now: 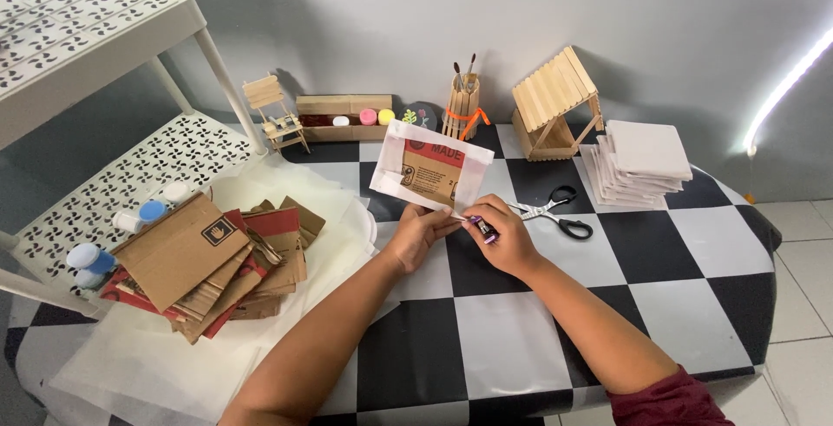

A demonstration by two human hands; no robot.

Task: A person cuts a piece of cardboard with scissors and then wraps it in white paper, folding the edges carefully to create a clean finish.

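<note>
My left hand (418,233) pinches the lower edge of a piece of cardboard wrapped in white paper (430,167), holding it tilted up above the checkered table (503,330). My right hand (506,233) grips a small purple glue stick (483,227) with its tip against the same lower edge. Black-handled scissors (553,211) lie just to the right of my right hand.
A pile of cardboard pieces (208,261) lies on white paper sheets at the left. A white perforated shelf rack (104,88) holds small paint bottles (91,258). At the back stand a stick chair (276,114), a paint tray (343,117), a brush holder (462,101), a stick house (555,105) and stacked white sheets (638,161).
</note>
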